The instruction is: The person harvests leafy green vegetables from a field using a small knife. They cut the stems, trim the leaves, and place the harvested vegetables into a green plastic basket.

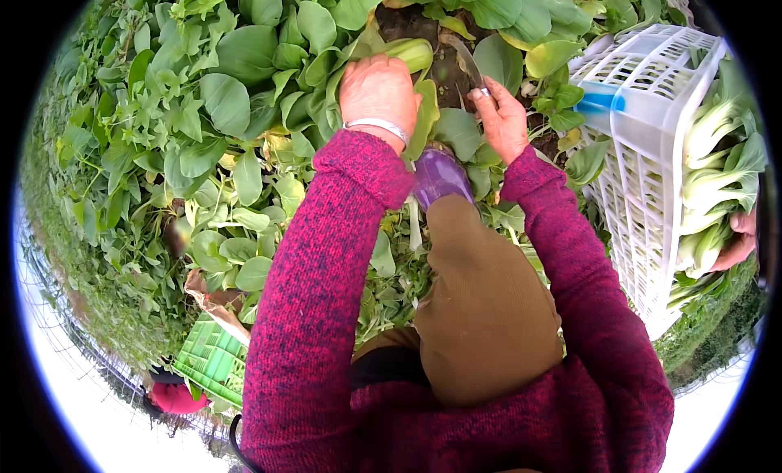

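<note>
My left hand (pixel 380 94), with a white bangle at the wrist, is closed around a leafy green (pixel 412 54) whose pale green base points right. Some of its leaves lie under and beside the fingers. To the right, my right hand (pixel 502 115) grips the handle end of a curved knife (pixel 465 57); its brownish blade reaches up and left over bare soil (pixel 449 85). The blade and the plant's base are apart. My fingers hide most of the handle. A purple rubber boot (pixel 441 173) stands just below, between my hands.
A white plastic crate (pixel 638 186) of pale-stemmed greens (pixel 712 173) stands tilted at right, with another person's hand (pixel 736 244) at its far side. Dense leafy plants (pixel 244 57) grow at left. A green crate (pixel 214 357) and a person in pink (pixel 177 398) are at lower left.
</note>
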`<state>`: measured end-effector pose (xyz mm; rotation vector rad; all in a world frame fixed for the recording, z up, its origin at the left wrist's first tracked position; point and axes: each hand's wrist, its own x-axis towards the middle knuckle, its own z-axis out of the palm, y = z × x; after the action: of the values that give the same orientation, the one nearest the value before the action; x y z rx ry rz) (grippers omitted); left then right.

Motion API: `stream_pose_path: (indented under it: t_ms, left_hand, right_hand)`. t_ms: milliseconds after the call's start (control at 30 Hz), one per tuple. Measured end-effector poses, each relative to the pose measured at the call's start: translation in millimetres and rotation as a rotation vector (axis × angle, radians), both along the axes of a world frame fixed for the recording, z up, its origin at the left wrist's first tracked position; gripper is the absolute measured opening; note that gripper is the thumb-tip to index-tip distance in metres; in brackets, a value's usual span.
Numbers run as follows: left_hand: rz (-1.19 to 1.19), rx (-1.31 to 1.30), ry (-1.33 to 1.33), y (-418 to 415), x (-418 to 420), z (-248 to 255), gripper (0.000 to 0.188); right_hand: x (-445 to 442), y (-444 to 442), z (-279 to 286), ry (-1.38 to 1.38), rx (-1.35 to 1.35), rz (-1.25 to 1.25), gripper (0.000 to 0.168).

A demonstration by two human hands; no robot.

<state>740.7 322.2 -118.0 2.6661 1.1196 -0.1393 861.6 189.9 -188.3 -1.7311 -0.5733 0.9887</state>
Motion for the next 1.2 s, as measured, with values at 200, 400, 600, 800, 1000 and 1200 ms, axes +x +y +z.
stream_pose_path:
  t_ms: [200, 400, 600, 800, 1000, 1200]
  left_hand:
    - [0.029, -0.037, 0.124, 2.3, -5.6, -8.9, 0.009]
    - [0.053, 0.005, 0.039, -3.9, -12.9, -11.1, 0.009]
    - [0.086, 0.037, 0.005, -8.6, -12.6, -13.1, 0.009]
    - [0.103, -0.051, 0.056, -18.2, -19.9, -18.5, 0.009]
    - [0.145, -0.191, 0.124, -25.6, -18.3, -10.9, 0.009]
    - [0.183, -0.242, 0.147, -24.4, -21.5, -12.6, 0.009]
  right_hand:
    - [5.3, 3.1, -36.3, -0.307, -0.148, 0.133, 0.030]
    - [6.3, 11.7, -20.5, -0.233, -0.150, 0.096, 0.029]
    - [14.7, 37.1, -28.9, -0.376, -0.184, 0.311, 0.032]
    - [15.6, 41.7, -19.5, -0.072, -0.311, 0.367, 0.033]
    - [16.1, 28.6, -28.5, -0.151, -0.292, 0.426, 0.032]
    - [14.7, 37.0, -23.9, -0.280, -0.314, 0.552, 0.030]
